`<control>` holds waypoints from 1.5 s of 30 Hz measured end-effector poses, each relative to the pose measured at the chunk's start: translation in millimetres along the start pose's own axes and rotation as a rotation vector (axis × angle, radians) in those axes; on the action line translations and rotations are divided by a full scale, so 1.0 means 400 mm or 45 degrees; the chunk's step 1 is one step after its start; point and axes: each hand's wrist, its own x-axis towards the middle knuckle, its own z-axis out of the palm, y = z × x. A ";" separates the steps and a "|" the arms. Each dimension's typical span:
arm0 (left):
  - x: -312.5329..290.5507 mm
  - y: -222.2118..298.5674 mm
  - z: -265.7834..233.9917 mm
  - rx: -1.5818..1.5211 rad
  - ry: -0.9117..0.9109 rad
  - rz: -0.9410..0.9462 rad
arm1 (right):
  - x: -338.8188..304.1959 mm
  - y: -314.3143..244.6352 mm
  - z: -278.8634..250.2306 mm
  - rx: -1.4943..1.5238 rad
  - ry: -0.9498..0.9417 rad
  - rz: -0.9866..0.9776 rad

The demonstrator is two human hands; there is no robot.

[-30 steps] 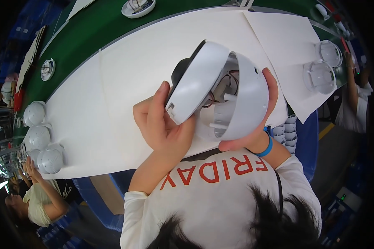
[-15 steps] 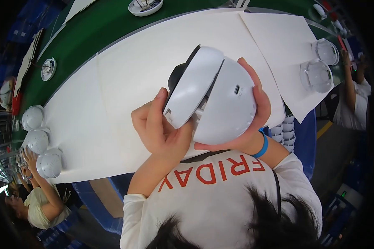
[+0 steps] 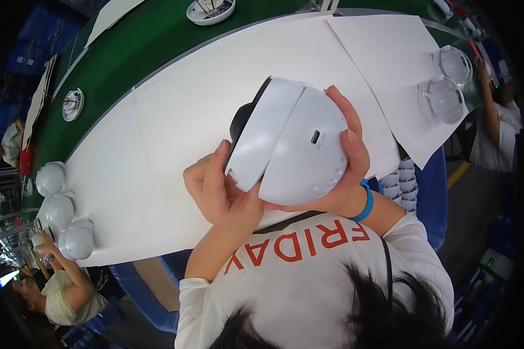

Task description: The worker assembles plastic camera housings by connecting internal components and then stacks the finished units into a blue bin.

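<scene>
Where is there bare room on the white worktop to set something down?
The widest bare patch lies between the white domes and the left hand. Another runs beyond the white shell to the green belt; a third covers the right-hand sheet, left of the clear bowls. Crowded: the domes' end, and where the left and right hand hold the shell.

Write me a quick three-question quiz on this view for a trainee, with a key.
1. Multiple choice: what circles the wrist of the right hand?
A) a metal chain
B) a blue band
C) a red cord

2. True or false: the left hand cups the white shell half that has the port.

3. Fill in: the rounded part jutting from the other shell half is ____ in colour.

Key: 1. B. 2. False; the right hand cups the port half. 3. Black.
</scene>
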 end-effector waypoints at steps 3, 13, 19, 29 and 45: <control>-0.002 -0.005 -0.003 -0.024 0.012 0.000 | -0.004 -0.009 0.007 -0.009 -0.001 0.023; -0.003 -0.004 -0.026 -0.034 0.013 -0.015 | -0.023 -0.011 0.030 0.024 0.037 -0.019; -0.008 -0.008 -0.040 0.035 -0.036 0.037 | -0.043 0.005 0.026 0.076 -0.006 -0.020; 0.018 -0.009 -0.065 0.123 -0.241 0.215 | -0.006 -0.004 0.019 0.038 0.004 -0.065; 0.072 -0.016 -0.102 -1.080 -0.621 -0.675 | 0.022 -0.048 -0.018 0.527 -0.453 0.653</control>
